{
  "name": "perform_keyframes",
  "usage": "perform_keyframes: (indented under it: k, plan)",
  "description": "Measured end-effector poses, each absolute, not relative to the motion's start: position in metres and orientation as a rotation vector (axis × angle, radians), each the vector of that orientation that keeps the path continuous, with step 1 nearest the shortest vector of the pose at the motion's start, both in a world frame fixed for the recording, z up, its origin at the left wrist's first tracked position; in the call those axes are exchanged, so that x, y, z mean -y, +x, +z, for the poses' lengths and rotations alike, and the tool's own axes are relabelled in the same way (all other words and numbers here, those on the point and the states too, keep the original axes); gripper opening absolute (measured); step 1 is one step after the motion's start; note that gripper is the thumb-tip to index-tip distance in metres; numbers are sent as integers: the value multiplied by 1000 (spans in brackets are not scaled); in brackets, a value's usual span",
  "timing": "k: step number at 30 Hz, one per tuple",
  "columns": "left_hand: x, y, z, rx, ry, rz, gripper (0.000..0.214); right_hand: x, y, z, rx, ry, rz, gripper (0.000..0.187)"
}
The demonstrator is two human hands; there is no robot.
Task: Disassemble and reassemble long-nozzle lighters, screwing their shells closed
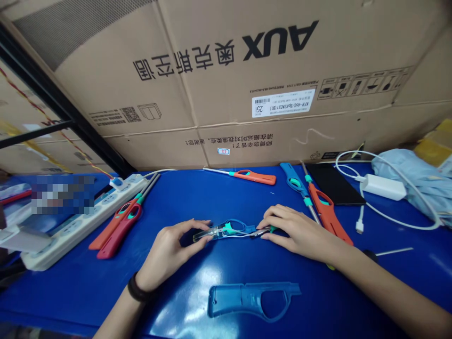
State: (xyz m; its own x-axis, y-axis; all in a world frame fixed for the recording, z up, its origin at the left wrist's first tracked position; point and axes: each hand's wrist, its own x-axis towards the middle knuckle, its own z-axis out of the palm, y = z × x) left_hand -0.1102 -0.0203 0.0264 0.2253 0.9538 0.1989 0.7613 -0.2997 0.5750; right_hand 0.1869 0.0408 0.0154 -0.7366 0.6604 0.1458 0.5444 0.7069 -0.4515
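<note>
Brown cardboard fills the back of the head view: a carton, printed upside down with "AUX" in heavy black letters and "奥克斯空调" beside it. Its white label, also inverted, reads "KFR-46G/BpR3AES1 (B1)" and "25"; lower down, a line of Chinese begins "师傅您辛苦了!" A small sticker bears red figures too small to read surely.

In front, on the blue tabletop, an opened lighter sits between the two hands, its long axis running roughly left to right. The clear tank end points left and the narrow end points right, with a teal part near the middle and a thin white wire along it. The left hand pinches the clear end between thumb and fingertips. The right hand closes its fingertips on a metal piece at the other end; whether that belongs to the lighter or is a separate tool I cannot tell.

Nearer the person, a blue half shell lies hollow side up, also lengthwise left to right, its neck pointing right. At the back, an orange lighter points its nozzle left; at left, a red lighter points away, beside a white power strip.
</note>
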Motion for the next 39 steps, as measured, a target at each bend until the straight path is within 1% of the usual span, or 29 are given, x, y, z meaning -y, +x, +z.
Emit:
perform_keyframes:
  k: [4, 9, 21, 30, 37, 39]
  plan:
    - [19, -112, 25, -1584, 2230, 714, 23, -40, 186, 16, 2631, -956, 555, 21]
    - [23, -116, 28, -1575, 2289, 632, 37, -39, 186, 16, 2634, -954, 560, 22]
    - [25, -117, 24, -1437, 2314, 723, 19, -41, 186, 14, 2628, -970, 557, 21]
    - [24, -114, 20, -1458, 2218, 768, 15, -39, 185, 15, 2630, -997, 571, 22]
    - [26, -106, 17, -1415, 2150, 787, 11, -41, 185, 15, 2596, -956, 595, 26]
    - [27, -102, 16, -1400, 2152, 785, 11, -41, 185, 16, 2571, -956, 552, 34]
